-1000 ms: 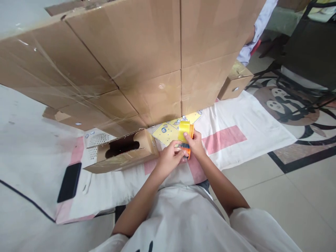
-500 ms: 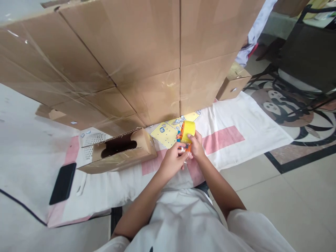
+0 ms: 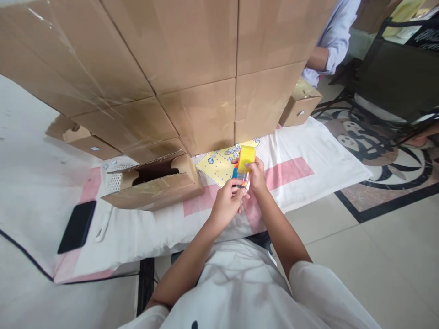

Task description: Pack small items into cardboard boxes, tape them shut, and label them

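An orange tape dispenser with a yellowish roll of clear tape is gripped in my right hand above a white and pink cloth. My left hand pinches the loose end of the clear tape just below the dispenser. Left of my hands, a small cardboard box lies on its side with a dark oval opening facing up.
A tall wall of taped cardboard boxes rises right behind. A black phone lies on the cloth at left. Another small box sits at right, near another person's sleeve. A dark chair stands on patterned floor.
The dispenser turned more upright in my right hand, and my left hand shifted from its side to the tape end below it. The view tilted slightly.
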Action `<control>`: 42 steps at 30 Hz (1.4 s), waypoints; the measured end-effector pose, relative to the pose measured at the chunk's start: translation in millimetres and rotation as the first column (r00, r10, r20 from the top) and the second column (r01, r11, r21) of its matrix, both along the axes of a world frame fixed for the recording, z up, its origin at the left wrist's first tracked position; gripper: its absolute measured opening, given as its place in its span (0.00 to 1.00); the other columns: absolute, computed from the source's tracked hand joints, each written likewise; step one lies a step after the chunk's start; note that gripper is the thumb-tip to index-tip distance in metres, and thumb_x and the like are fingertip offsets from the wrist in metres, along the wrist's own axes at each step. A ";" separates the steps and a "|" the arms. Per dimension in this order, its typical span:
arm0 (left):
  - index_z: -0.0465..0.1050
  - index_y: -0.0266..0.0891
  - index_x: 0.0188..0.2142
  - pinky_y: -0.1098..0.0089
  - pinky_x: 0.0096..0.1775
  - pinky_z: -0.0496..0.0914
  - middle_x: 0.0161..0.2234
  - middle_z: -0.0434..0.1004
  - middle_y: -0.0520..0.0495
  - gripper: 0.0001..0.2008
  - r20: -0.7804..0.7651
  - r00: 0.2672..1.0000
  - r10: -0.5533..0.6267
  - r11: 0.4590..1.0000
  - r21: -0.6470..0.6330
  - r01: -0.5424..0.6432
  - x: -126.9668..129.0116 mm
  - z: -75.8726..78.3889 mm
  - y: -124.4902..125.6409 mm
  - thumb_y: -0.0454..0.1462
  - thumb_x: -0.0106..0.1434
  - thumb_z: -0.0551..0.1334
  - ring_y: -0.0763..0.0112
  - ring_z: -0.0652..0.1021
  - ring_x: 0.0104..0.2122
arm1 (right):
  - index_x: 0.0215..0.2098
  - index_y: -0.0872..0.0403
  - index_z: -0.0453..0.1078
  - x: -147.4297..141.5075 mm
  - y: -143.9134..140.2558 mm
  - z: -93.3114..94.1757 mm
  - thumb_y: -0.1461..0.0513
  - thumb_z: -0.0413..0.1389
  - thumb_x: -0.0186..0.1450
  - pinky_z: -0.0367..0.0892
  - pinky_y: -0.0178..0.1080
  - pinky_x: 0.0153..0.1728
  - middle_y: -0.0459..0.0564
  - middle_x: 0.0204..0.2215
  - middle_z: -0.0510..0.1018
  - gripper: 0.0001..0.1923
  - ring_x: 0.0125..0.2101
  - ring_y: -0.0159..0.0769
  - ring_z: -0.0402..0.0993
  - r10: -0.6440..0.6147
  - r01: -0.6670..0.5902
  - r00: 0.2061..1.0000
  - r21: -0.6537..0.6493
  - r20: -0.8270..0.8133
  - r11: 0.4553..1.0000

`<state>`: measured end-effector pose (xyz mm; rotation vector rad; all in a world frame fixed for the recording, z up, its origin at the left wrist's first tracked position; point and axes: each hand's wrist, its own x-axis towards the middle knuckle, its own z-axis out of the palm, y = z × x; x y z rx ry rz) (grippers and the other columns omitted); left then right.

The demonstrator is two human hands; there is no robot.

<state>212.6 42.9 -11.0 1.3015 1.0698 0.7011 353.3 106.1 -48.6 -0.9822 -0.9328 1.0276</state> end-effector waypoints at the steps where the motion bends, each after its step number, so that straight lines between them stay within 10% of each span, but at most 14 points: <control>1: 0.67 0.40 0.45 0.75 0.19 0.63 0.35 0.83 0.48 0.09 -0.011 1.000 -0.005 1.000 0.007 0.005 -0.5 -1.0 -3.6 0.40 0.67 0.60 0.81 0.68 0.13 | 0.36 0.51 0.71 0.8 0.9 0.9 0.59 0.52 0.54 0.77 0.47 0.41 0.52 0.33 0.82 0.13 0.39 0.46 0.80 -0.011 0.011 1.000 0.009 -0.006 1.000; 42: 0.68 0.41 0.36 0.75 0.17 0.60 0.36 0.84 0.50 0.10 -0.088 0.996 -0.034 0.997 -0.078 0.027 -25.0 -35.5 -49.7 0.46 0.67 0.60 0.80 0.67 0.13 | 0.35 0.52 0.71 12.0 0.7 1.5 0.48 0.69 0.55 0.77 0.41 0.31 0.48 0.28 0.79 0.21 0.27 0.37 0.77 -0.230 0.231 0.973 -0.066 0.019 0.971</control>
